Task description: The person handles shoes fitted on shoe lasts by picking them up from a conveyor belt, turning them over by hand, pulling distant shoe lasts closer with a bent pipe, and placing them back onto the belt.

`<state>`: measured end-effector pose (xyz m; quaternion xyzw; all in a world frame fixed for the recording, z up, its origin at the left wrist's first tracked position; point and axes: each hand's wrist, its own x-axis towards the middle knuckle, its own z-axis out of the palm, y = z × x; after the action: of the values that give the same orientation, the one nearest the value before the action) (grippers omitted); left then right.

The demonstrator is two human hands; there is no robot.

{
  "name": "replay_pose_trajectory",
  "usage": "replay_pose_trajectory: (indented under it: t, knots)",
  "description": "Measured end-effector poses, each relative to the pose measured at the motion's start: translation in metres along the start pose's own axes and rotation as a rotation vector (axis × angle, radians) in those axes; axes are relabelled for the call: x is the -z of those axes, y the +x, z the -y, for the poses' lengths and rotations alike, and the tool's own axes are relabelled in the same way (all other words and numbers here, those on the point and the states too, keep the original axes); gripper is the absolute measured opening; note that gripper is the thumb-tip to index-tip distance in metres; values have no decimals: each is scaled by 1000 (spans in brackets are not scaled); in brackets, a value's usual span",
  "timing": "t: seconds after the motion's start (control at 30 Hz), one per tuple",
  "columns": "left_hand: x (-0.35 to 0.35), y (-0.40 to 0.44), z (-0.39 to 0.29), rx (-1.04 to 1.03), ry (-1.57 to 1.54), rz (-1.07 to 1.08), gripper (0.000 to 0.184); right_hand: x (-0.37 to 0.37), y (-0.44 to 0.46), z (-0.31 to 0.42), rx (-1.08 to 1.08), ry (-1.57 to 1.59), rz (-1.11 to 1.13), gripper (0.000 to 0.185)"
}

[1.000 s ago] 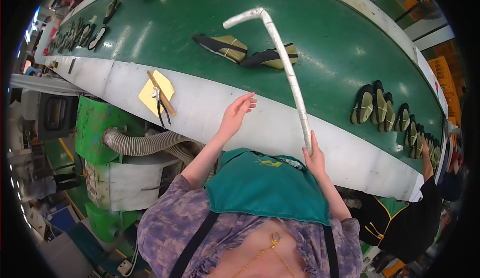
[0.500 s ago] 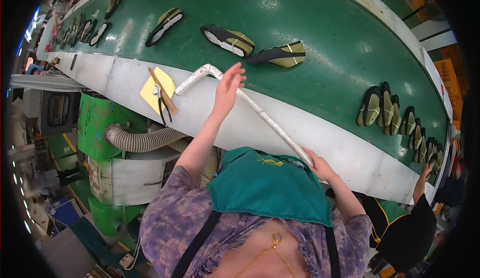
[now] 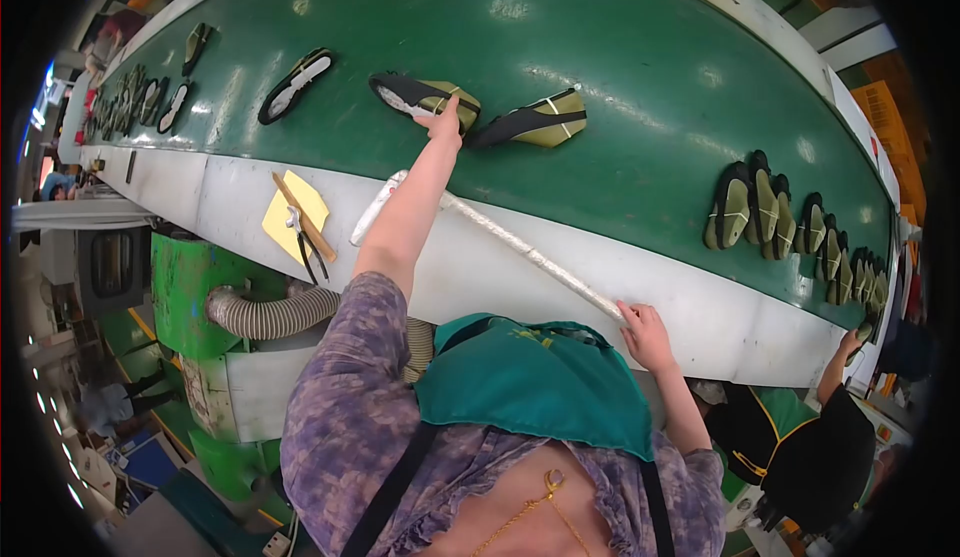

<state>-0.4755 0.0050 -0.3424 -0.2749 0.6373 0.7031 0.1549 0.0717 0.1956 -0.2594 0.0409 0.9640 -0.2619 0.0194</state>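
Observation:
My left hand (image 3: 444, 125) is on a black and olive shoe (image 3: 408, 90) lying on the green belt, its fingers wrapped over the shoe's olive end. Just right of it lies another black and olive shoe (image 3: 540, 122). My right hand (image 3: 645, 332) grips the near end of a bent whitish rod (image 3: 530, 254). The rod rests along the white ledge, its bent end passing beneath my left forearm. A dark shoe with a white sole (image 3: 296, 86) is further left on the belt.
Pliers (image 3: 300, 237) and a wooden stick (image 3: 300, 213) lie on yellow paper (image 3: 312, 195) on the white ledge (image 3: 232, 189). Several shoes stand in a row on the right (image 3: 728, 211), where a co-worker's hand (image 3: 850, 342) touches one. A ribbed hose (image 3: 275, 315) is below the ledge.
My left hand has reached forward onto the shoe. The rod has swung left and down from over the belt onto the ledge, still in my right hand. Another shoe has turned sole up.

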Motion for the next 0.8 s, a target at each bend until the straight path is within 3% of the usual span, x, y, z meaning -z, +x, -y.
replay_pose_trajectory:
  t: [0.1, 0.23, 0.27, 0.37, 0.4, 0.5, 0.67, 0.8]
  knots:
    - [0, -14, -2, -78, -110, 52, 127, -1, -1, 4, -14, 5, -48, 55]
    - [22, -31, -21, 1, -206, 206, 113, -4, -1, 4, -64, 7, -60, 55]
    - [30, -36, -27, 35, -259, 237, 84, -6, 1, 4, -75, 9, -61, 55]
    - [69, -61, -49, 208, -415, 530, 57, -6, 6, 5, -97, -9, -45, 56]
    - [75, -98, -59, 212, -469, 444, 50, -5, 10, 7, -85, -7, -67, 56]
    - [101, -141, -51, 273, -647, 771, 51, 4, 29, 17, -56, 19, -137, 59]
    - [124, -232, -20, 107, -383, 865, 60, 29, 83, 62, -15, 172, -216, 63]
    - [126, -280, 0, -64, -146, 1029, 78, 41, 116, 101, 7, 713, -123, 67]
